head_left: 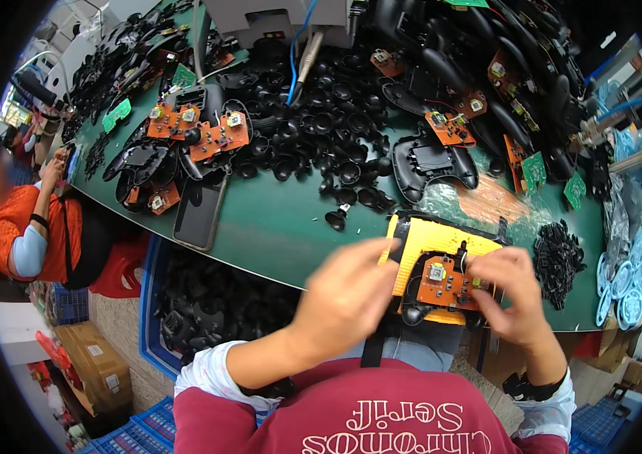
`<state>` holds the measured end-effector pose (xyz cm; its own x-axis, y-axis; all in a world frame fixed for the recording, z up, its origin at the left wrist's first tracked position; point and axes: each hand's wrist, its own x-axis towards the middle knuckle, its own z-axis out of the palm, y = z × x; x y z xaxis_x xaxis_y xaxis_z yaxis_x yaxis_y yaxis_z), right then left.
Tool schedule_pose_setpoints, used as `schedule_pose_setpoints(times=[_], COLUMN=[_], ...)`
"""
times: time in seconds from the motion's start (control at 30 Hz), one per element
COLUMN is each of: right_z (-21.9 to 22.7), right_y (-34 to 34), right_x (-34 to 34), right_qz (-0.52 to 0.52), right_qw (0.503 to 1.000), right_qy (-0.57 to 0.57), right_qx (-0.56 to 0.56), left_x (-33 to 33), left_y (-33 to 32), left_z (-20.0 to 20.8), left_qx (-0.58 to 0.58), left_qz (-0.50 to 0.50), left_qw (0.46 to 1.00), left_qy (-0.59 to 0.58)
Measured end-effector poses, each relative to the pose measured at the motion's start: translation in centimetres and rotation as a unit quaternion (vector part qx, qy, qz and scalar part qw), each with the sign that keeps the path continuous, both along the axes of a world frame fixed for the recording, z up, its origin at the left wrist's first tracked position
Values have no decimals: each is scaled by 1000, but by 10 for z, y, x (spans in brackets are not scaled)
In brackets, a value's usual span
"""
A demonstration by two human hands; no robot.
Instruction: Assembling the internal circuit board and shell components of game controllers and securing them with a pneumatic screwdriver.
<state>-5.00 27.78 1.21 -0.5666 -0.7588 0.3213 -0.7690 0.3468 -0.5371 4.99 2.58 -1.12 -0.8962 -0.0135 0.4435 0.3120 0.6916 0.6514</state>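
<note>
An orange circuit board (442, 284) lies in a black controller shell half (417, 312) on a yellow block (431, 244) at the near edge of the green table (276, 227). My right hand (506, 295) pinches the board's right side with its fingertips. On the left side of the shell and block is my left hand (347, 291), its fingers curled over their edge.
A heap of black thumbstick caps (313, 121) covers the table's middle. More orange boards (200, 132) and black shells (431, 163) lie around it. A dark phone (200, 212) sits at the left edge. Small black parts (559, 261) are piled right. Another person in orange (22, 223) sits at far left.
</note>
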Motion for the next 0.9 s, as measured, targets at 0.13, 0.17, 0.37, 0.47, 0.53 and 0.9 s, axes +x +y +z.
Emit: schedule_pose_setpoints(times=[0.13, 0.17, 0.37, 0.47, 0.53, 0.9], right_z=[29, 29, -1, 24, 24, -16], right_y=[-72, -98, -165, -141, -116, -159], right_x=[-20, -24, -57, -48, -52, -66], right_qz=[27, 26, 73, 47, 11, 37], right_qw=[994, 991, 959, 980, 989, 973], right_qy=[100, 122, 223, 182, 144, 201], right_qx=[33, 48, 160, 71, 8, 106], left_x=[-13, -18, -28, -18, -10, -12], left_y=[-29, -32, -37, -46, -53, -29], left_z=[5, -3, -26, -17, -18, -2], left_qx=[-30, -37, 74, 127, 161, 216], left_qz=[216, 221, 172, 173, 156, 126], left_qw=[975, 973, 979, 974, 972, 966], left_qy=[-40, -46, -86, -76, -73, -73])
